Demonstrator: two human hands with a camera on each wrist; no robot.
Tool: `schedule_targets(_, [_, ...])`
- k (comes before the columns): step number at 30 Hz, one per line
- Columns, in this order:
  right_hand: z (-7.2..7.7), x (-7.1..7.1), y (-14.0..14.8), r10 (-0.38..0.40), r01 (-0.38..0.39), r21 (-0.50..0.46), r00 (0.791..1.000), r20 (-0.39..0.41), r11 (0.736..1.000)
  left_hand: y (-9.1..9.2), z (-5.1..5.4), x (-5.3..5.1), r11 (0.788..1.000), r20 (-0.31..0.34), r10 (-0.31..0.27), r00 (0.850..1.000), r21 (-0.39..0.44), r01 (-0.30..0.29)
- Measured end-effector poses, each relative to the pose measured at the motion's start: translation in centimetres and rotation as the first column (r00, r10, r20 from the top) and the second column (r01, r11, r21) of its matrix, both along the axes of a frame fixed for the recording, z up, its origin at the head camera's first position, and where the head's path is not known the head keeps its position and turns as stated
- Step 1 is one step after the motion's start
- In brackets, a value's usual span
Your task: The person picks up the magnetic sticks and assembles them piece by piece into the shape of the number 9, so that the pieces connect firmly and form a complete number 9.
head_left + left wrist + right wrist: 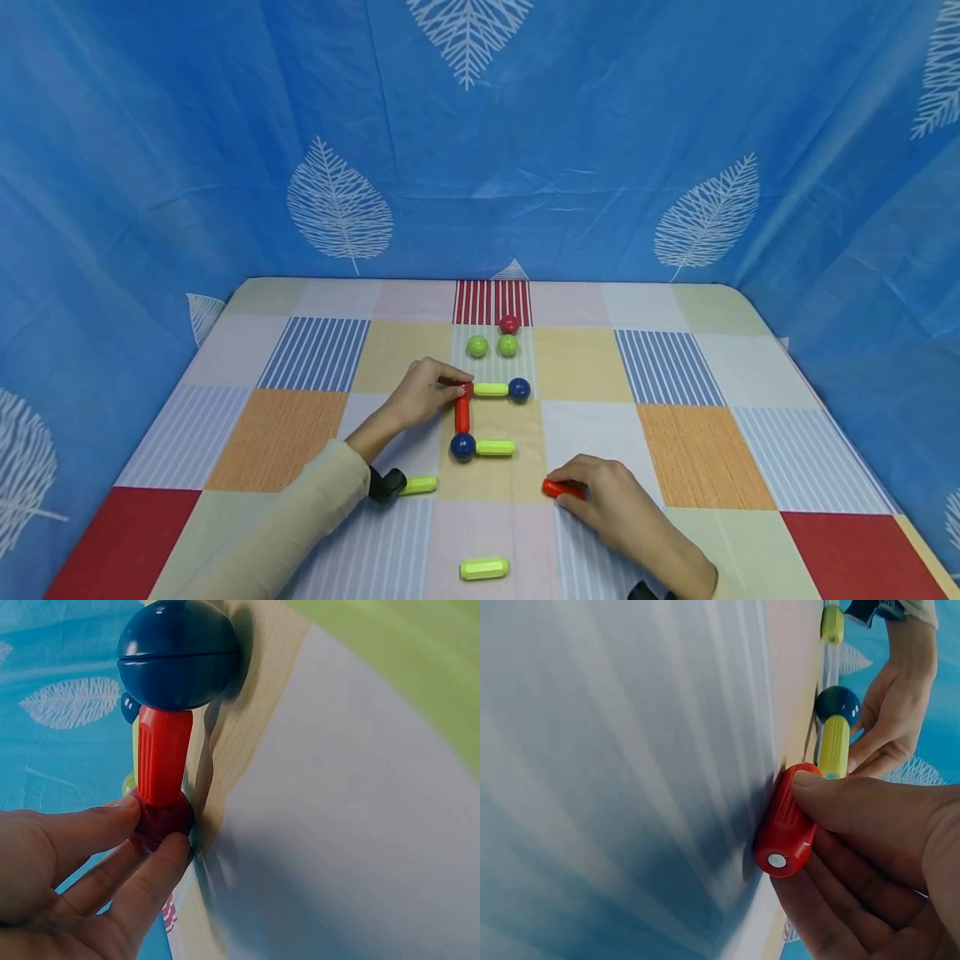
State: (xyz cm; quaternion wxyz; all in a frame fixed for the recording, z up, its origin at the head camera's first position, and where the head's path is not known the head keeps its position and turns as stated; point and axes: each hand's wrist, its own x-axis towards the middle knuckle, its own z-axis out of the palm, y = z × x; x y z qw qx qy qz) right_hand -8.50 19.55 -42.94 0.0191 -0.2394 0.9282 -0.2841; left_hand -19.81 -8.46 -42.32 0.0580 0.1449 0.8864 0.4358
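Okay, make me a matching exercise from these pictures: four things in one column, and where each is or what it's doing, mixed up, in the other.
1. Left hand
2. Right hand
3. Green balls
4. Nearer navy ball

A. Pinching a red rod
B. Between a second red rod and a yellow-green rod
C. Pinching a red ball
D. Near the farthest red ball

Pairs: 1-C, 2-A, 3-D, 4-B

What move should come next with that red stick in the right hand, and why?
Probably bring the red stick to the farther blue ball: the right hand holds the stick clear of it, that ball shows only one green rod attached, and the left hand pinches the red corner ball at that rod's other end.
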Motion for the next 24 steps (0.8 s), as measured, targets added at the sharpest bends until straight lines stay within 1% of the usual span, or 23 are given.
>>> schedule_targets(8, [0.1, -1.5, -0.2, -0.078, 0.077, 0.018, 0.997, 0.007, 0.997, 0.2, -0.1, -0.1, 1.0, 0.013, 0.012, 1.0, -0.01, -0.012])
schedule_targets(15, [0.1, -3.5, -0.7, -0.082, 0.082, 0.027, 0.996, -0.018, 0.996, 0.0, -0.1, -0.1, 1.0, 0.009, 0.014, 1.0, -0.008, -0.014])
schedule_targets(24, [-0.2, -5.5, -2.3, -0.164, 0.164, 0.004, 0.986, 0.003, 0.986, 0.1, -0.2, -0.1, 0.999, 0.021, 0.032, 0.999, -0.023, -0.032])
